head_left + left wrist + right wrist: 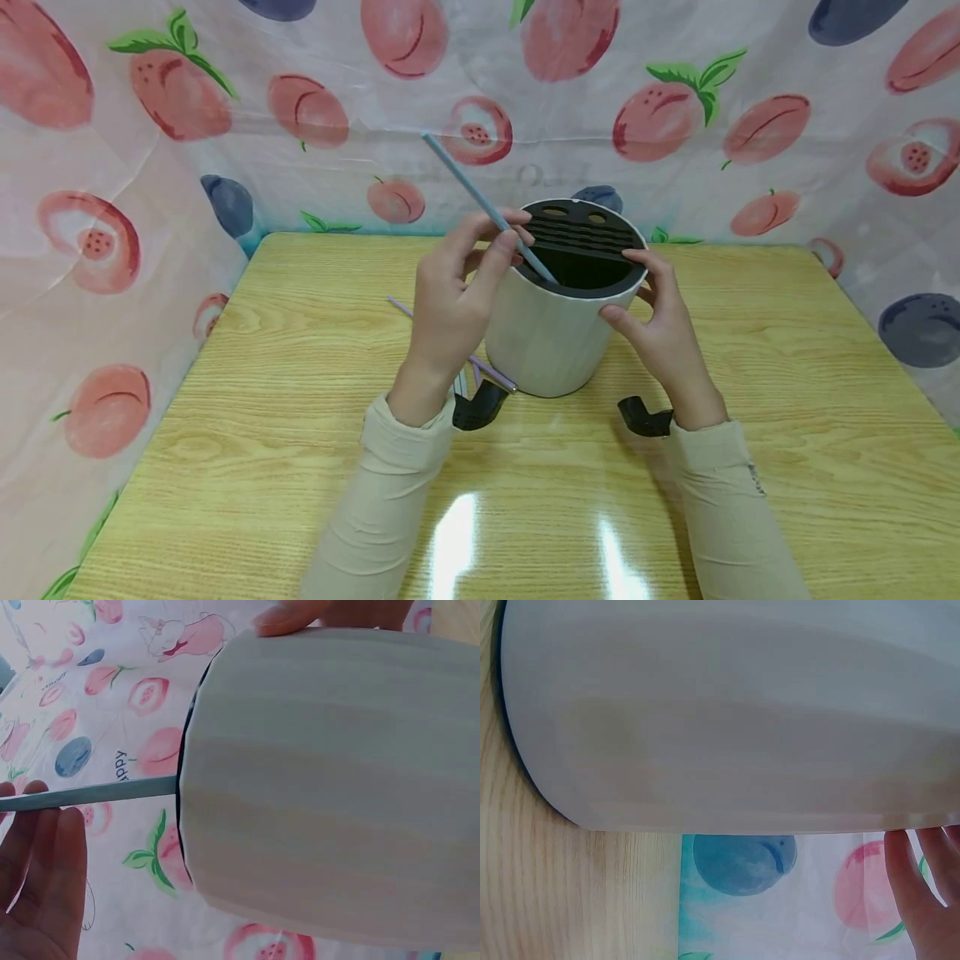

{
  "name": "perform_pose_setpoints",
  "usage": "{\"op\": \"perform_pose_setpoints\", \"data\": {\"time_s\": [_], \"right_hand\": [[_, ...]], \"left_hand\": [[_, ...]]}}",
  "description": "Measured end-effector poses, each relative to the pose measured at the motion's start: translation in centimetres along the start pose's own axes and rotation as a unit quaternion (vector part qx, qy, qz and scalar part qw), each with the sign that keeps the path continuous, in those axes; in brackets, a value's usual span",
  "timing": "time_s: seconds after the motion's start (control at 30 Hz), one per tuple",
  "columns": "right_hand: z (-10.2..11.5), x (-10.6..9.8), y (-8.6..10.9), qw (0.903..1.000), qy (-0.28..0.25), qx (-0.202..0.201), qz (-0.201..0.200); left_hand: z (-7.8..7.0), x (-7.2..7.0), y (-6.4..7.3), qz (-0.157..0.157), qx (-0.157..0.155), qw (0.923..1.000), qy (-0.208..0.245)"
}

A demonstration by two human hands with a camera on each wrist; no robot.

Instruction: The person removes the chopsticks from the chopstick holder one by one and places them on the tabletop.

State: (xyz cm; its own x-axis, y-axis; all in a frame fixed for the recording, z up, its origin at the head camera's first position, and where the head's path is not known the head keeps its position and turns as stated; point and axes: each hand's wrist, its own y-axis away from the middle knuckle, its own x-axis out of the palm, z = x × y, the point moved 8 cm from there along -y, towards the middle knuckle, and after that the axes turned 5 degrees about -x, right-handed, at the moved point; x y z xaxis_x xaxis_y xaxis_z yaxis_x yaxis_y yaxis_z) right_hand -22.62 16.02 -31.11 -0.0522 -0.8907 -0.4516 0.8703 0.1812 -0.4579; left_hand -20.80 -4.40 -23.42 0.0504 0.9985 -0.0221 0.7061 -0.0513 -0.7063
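Observation:
A white round holder [551,346] with a black slotted top [585,229] stands upright on the table. Between thumb and fingers, my left hand [453,308] pinches a slim light-blue stick [468,183]. The stick leans up to the left, and its lower end reaches into the large opening at the front of the black top. My right hand [663,325] grips the holder's right side by the rim, thumb on the front wall. In the right wrist view its fingers [907,877] touch the white wall [727,735].
Beside the holder's base on the left lie several thin sticks, among them a purple one [495,375], partly hidden behind the left hand. Both wrists carry black camera mounts [480,406]. A peach-print cloth [307,108] hangs behind and beside the wooden table [285,400].

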Motion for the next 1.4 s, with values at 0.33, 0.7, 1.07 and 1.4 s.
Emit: {"op": "perform_pose_setpoints", "data": {"time_s": [0.33,0.7,1.07,1.4], "right_hand": [[0.1,0.0,0.0,1.0000,0.001,-0.004,0.001],[0.0,0.1,-0.2,1.0000,0.006,0.000,0.003],[-0.1,0.0,-0.1,0.9999,0.012,0.001,0.001],[-0.1,-0.1,-0.2,1.0000,0.000,-0.004,0.001]], "left_hand": [[-1.0,-2.6,-0.3,-0.065,0.008,0.9938,0.090],[-2.3,-5.3,-0.2,-0.147,0.040,0.9851,0.080],[1.4,-4.5,-0.5,-0.080,-0.041,0.9920,-0.089],[5.4,-3.7,-0.1,-0.009,-0.112,0.9606,-0.254]]}}
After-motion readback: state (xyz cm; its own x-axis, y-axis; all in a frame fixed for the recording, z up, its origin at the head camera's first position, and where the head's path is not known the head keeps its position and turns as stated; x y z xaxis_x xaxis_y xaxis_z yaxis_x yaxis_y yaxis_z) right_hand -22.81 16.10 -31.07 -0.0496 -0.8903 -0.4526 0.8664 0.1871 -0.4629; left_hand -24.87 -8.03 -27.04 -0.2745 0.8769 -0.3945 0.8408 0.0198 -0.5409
